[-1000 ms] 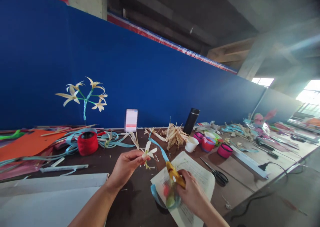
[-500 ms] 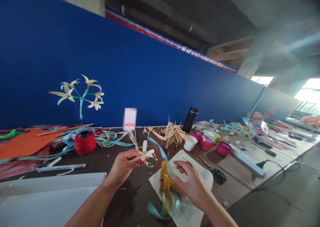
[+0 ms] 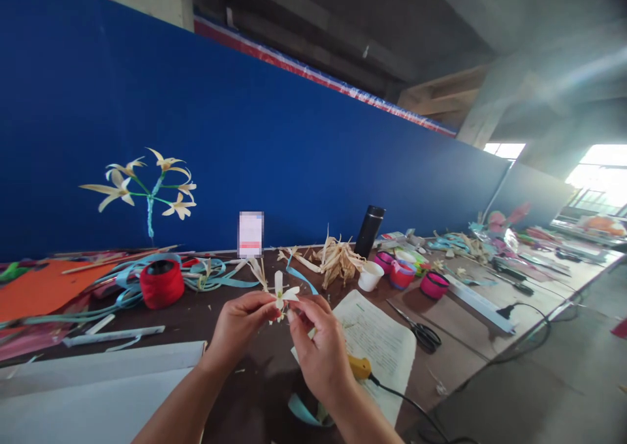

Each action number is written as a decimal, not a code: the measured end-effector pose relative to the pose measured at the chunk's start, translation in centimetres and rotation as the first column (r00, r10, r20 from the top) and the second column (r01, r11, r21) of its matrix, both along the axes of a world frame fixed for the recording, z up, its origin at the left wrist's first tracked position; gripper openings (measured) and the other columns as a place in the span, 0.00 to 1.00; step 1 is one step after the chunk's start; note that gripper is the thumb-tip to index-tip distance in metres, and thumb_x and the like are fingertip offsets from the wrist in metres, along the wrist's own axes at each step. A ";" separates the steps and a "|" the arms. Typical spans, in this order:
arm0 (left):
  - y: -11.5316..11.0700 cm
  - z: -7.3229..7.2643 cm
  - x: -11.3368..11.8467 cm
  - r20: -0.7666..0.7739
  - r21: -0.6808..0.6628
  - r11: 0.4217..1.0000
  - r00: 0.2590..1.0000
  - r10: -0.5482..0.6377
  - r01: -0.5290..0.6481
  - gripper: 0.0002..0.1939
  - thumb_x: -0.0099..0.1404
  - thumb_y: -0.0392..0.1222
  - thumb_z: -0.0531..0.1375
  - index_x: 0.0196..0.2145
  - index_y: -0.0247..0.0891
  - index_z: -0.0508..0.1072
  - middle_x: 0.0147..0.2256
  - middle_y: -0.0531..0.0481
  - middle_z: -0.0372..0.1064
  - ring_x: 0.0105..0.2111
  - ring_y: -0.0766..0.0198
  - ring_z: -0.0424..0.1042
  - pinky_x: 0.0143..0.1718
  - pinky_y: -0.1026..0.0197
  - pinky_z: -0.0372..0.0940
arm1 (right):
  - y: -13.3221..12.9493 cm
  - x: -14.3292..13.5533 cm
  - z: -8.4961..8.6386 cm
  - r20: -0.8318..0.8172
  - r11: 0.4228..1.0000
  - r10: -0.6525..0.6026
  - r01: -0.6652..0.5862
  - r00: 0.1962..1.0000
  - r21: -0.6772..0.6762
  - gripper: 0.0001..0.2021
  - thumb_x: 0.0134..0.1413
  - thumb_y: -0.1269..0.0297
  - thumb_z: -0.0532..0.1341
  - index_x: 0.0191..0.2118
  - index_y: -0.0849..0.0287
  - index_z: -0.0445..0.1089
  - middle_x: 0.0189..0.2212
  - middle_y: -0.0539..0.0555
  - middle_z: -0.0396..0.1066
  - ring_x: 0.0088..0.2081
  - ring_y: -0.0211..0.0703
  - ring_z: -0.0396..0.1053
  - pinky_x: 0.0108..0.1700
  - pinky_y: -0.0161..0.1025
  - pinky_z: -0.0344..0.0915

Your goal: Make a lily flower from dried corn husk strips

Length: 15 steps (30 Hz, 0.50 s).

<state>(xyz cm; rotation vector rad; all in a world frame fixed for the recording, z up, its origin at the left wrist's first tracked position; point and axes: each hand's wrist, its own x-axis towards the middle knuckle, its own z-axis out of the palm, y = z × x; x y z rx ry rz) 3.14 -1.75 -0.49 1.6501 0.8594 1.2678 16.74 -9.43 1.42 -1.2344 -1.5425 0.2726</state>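
Observation:
In the head view, my left hand point(image 3: 238, 330) pinches a small artificial flower point(image 3: 280, 294) with pale cream petals between thumb and fingertips. My right hand point(image 3: 321, 346) has come to the same flower from the right, its thumb and fingertips closed at the petals. Beneath the right hand, a yellow glue gun point(image 3: 360, 367) lies on a printed sheet of paper point(image 3: 385, 326); most of it is hidden, and its black cord runs off to the lower right. A light blue ribbon point(image 3: 302, 410) curls near my right forearm, partly covered by it.
A stem of finished flowers point(image 3: 149, 199) stands at the left behind a red yarn spool point(image 3: 161, 284). Dried husks point(image 3: 340, 261), a white cup point(image 3: 371, 277), a black bottle point(image 3: 369, 232) and scissors point(image 3: 424, 336) lie beyond. A white box point(image 3: 98, 392) fills the lower left.
My right hand has moved left from the glue gun to the flower and now grips it. The glue gun now lies on the paper under that hand. My left hand still holds the flower.

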 end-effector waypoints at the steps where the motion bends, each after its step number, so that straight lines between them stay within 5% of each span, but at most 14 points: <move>1: 0.0 -0.1 0.0 -0.006 0.015 1.000 1.000 0.009 -0.009 0.08 0.52 0.43 0.63 0.22 0.36 0.76 0.23 0.51 0.72 0.25 0.65 0.68 0.28 0.66 0.62 | 0.1 0.0 0.0 0.015 1.000 -0.005 0.005 1.000 0.001 0.11 0.55 0.71 0.55 0.42 0.58 0.72 0.36 0.55 0.69 0.37 0.41 0.67 0.37 0.34 0.66; 15: -0.4 -0.4 -0.3 -0.113 0.292 0.949 0.981 0.161 -0.122 0.06 0.54 0.39 0.62 0.30 0.42 0.79 0.31 0.50 0.76 0.32 0.61 0.73 0.36 0.63 0.66 | 0.7 0.3 -0.3 0.021 0.999 -0.005 0.004 1.000 0.034 0.13 0.50 0.78 0.54 0.35 0.57 0.73 0.34 0.54 0.68 0.35 0.40 0.67 0.36 0.34 0.65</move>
